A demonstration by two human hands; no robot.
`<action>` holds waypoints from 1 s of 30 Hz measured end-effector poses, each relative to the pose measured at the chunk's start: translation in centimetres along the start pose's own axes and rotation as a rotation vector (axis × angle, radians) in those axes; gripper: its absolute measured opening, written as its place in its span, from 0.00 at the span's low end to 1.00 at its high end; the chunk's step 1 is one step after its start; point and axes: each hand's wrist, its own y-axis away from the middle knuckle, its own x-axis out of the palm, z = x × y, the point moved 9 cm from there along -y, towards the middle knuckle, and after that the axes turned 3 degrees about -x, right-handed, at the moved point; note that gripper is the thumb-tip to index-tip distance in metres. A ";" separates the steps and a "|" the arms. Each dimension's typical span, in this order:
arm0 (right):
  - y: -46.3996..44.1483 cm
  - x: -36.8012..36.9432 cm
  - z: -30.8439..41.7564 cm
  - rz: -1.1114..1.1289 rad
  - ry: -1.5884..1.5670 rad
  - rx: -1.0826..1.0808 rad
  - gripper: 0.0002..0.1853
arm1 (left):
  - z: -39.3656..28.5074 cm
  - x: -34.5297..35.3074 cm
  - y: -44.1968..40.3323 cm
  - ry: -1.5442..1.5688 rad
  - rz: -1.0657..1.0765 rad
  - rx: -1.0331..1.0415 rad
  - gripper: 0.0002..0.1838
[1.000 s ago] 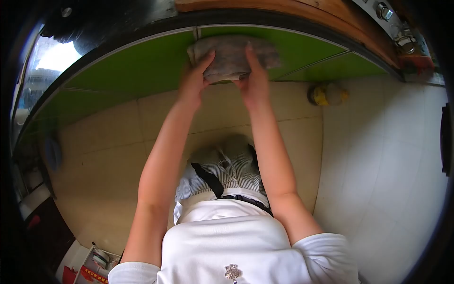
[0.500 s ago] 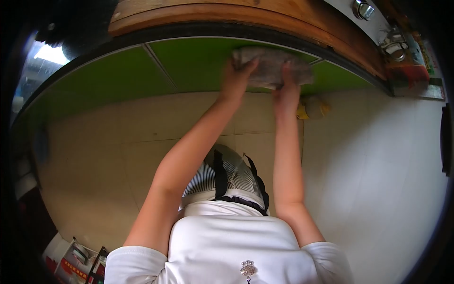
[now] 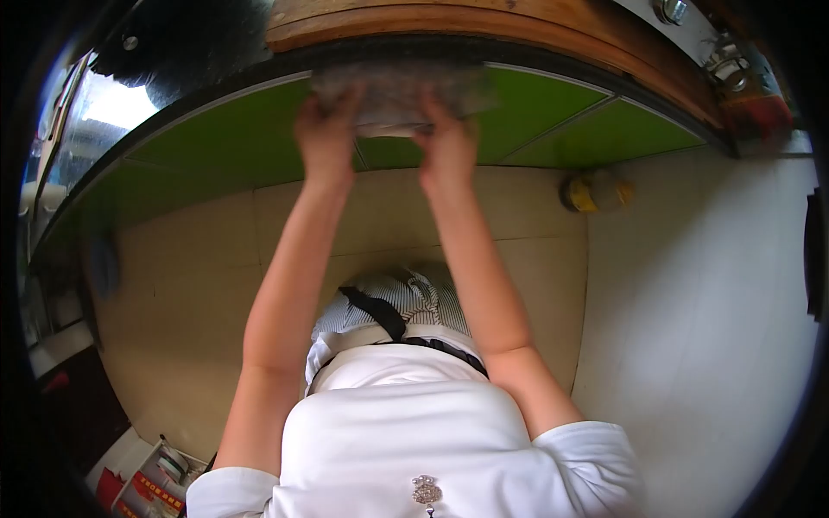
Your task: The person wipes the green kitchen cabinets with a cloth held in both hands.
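Observation:
My left hand (image 3: 327,142) and my right hand (image 3: 449,142) both grip a greyish, roughly rectangular bundle (image 3: 393,99), one at each side. My thumbs lie over its near face, while the other fingers are mostly hidden behind it. Motion blurs the bundle, so I cannot tell whether it is folded cloth or a wrapped package. It is held in front of the green cabinet doors (image 3: 233,129), just below the dark edge of the counter.
A wooden board (image 3: 484,22) lies along the countertop. On the tiled floor, a bottle with yellow liquid (image 3: 596,192) stands by the cabinet base at right. A shiny metal sink area (image 3: 121,104) is at upper left. Boxes (image 3: 147,483) sit at lower left.
Both hands have moved left along the cabinet front with the grey bundle, and slightly up toward the counter edge. My view and body have shifted too. The grip stays on both sides.

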 end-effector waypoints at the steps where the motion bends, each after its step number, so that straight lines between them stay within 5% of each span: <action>1: -0.6 -1.5 2.2 -0.064 -0.049 -0.139 0.23 | 0.4 2.4 0.4 0.011 0.052 -0.011 0.15; 2: -0.7 -3.2 4.3 -0.125 -0.094 -0.276 0.21 | 0.8 4.7 0.9 0.024 0.102 -0.024 0.15; 7: -2.8 -7.5 9.2 -0.132 0.038 -0.275 0.22 | 1.8 12.3 2.6 0.190 0.271 -0.114 0.19; 15: 2.0 5.7 -1.0 0.209 0.230 0.015 0.24 | -1.0 -5.6 -1.7 0.111 -0.048 -0.067 0.22; 21: 6.2 17.8 -11.2 0.447 0.033 0.247 0.23 | -3.8 -20.9 -5.1 0.181 -0.368 -0.054 0.20; 26: 7.0 18.3 -10.7 0.387 -0.042 0.238 0.20 | -4.6 -21.9 -6.1 -0.030 -0.286 0.047 0.15; 27: 6.6 17.0 -9.9 0.371 -0.047 0.231 0.21 | -3.5 -20.6 -6.0 -0.095 -0.240 -0.041 0.15; 29: 5.0 14.0 -7.1 0.408 0.020 0.185 0.20 | -4.9 -15.2 -4.1 -0.003 -0.185 0.206 0.14; 30: 4.4 12.8 -5.8 0.426 0.053 0.157 0.20 | -3.5 -14.5 -4.0 0.032 -0.242 0.157 0.15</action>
